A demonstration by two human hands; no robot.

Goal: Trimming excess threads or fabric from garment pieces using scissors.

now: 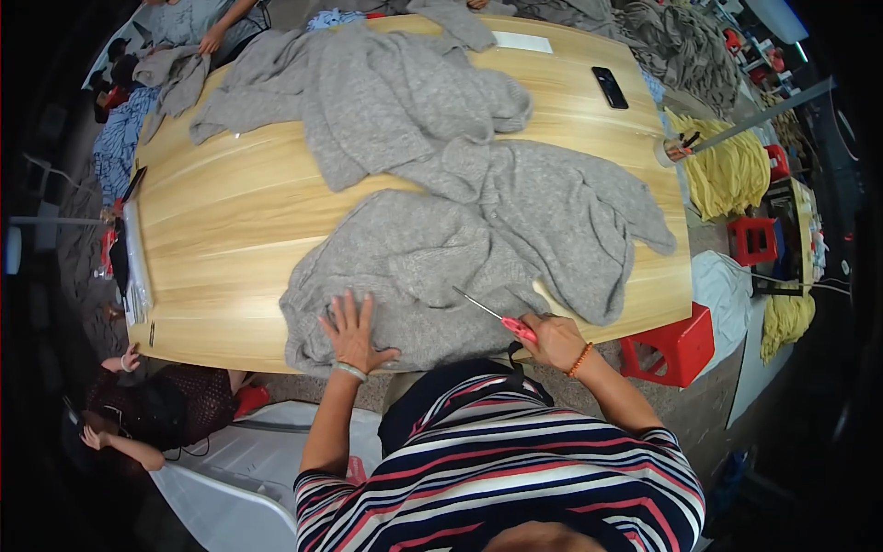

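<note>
A grey knitted sweater lies spread on the wooden table at its near edge, right in front of me. My left hand rests flat on its lower left part, fingers spread. Closed around the red handle of a pair of scissors is my right hand, over the sweater's near right edge. The long thin metal blades point up and left across the knit, and look closed together. I cannot tell whether the tip touches the fabric.
More grey knitwear covers the table beyond and to the right. A black phone and a white paper lie at the far right. A red stool stands right of the table. Other people are at the far left and near left.
</note>
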